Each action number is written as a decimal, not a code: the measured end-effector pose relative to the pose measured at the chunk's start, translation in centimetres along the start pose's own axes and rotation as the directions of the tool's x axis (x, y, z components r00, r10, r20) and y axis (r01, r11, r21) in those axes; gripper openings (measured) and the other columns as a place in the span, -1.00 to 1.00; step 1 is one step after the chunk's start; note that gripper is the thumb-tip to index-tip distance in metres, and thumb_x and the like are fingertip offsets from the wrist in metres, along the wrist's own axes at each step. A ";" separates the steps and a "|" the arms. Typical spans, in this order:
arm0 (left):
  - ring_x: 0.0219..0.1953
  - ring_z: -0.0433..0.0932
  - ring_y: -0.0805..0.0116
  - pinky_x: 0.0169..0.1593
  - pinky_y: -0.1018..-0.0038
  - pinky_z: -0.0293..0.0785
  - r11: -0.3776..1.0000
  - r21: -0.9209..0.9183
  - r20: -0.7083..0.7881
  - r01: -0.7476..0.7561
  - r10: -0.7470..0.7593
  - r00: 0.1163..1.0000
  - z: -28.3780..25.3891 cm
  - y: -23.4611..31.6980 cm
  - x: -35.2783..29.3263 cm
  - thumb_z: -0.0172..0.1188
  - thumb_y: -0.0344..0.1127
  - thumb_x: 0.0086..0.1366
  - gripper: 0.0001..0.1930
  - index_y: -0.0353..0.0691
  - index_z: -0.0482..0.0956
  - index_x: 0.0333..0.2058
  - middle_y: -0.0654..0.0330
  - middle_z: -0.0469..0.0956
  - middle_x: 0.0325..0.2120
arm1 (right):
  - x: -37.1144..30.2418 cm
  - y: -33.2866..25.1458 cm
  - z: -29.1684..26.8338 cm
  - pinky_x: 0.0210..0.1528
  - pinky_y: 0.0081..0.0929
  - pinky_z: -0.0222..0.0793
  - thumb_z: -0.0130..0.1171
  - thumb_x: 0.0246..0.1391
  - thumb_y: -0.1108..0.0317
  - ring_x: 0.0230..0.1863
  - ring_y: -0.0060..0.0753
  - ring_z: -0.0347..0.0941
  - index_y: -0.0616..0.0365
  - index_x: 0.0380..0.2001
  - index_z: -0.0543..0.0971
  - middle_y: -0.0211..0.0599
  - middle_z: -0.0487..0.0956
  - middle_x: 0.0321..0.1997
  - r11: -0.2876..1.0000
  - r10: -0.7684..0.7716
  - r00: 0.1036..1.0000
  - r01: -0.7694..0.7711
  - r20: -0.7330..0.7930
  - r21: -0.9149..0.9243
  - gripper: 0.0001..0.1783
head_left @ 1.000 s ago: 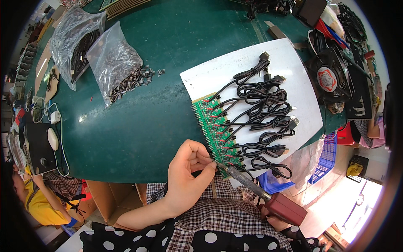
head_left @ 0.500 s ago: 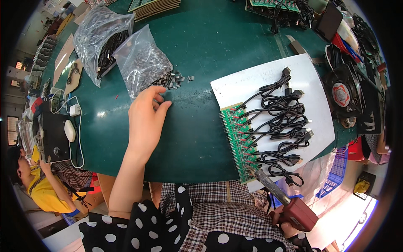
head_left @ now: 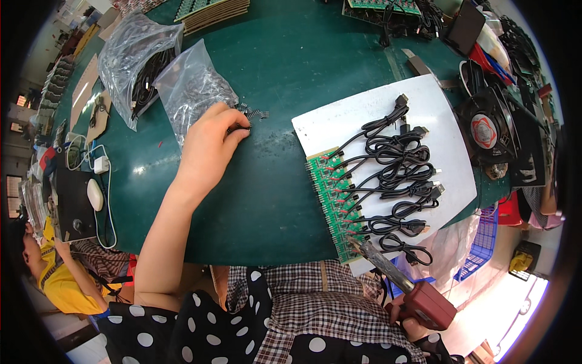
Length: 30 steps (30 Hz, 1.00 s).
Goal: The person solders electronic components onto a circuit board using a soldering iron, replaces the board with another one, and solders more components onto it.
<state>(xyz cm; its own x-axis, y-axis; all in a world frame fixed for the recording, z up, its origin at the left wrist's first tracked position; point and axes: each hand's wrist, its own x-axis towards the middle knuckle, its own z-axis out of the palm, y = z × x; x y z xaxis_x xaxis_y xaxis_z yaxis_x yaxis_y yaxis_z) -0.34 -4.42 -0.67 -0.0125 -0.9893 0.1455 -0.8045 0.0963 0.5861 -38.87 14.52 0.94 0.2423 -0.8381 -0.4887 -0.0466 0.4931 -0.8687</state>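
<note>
My left hand (head_left: 209,145) is at the small pile of black pin headers (head_left: 254,113) by the mouth of a clear plastic bag (head_left: 195,85). Its thumb and fingers are pinched together, with a dark pin header showing at the tips. In my right hand (head_left: 414,327), low at the right and partly hidden, is a soldering iron (head_left: 428,305) with a dark red handle. Its tip rests over the near end of a green circuit board panel (head_left: 333,203). Bundled black cables (head_left: 400,158) run from the panel across a white board (head_left: 448,121).
Another plastic bag (head_left: 130,67) holds black cables. Stacked green boards (head_left: 212,13) stand at the back. A fan (head_left: 485,130) is at the right, a white computer mouse (head_left: 95,195) at the left. A person in yellow (head_left: 66,282) sits at far left; a blue basket (head_left: 479,246) is at lower right.
My left hand has moved onto the pin headers and its fingers have closed there. The whole view has shifted slightly. My right hand still holds the soldering iron over the panel's near end.
</note>
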 end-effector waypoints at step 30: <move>-0.28 0.55 0.43 -0.19 0.61 0.47 0.271 -0.705 0.600 0.655 -0.265 0.755 3.7 9.8 -11.4 0.10 -0.57 0.13 -0.86 -0.45 0.52 -0.31 0.07 0.56 -0.39 | -0.2 0.8 -0.4 -0.49 -0.66 0.32 0.37 -0.27 0.30 -0.52 -0.52 0.45 0.35 -0.28 0.43 -0.28 0.53 -0.55 0.986 -0.022 0.998 0.013 0.059 0.163 -0.51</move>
<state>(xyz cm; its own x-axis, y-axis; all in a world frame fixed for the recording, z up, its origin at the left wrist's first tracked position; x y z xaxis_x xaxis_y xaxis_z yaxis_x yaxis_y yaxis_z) -10.34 7.44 0.44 -0.1524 -0.8384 -0.5233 0.1929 -0.5445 0.8163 -39.32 15.01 0.33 0.3001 -0.8338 -0.4634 0.1154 0.5140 -0.8500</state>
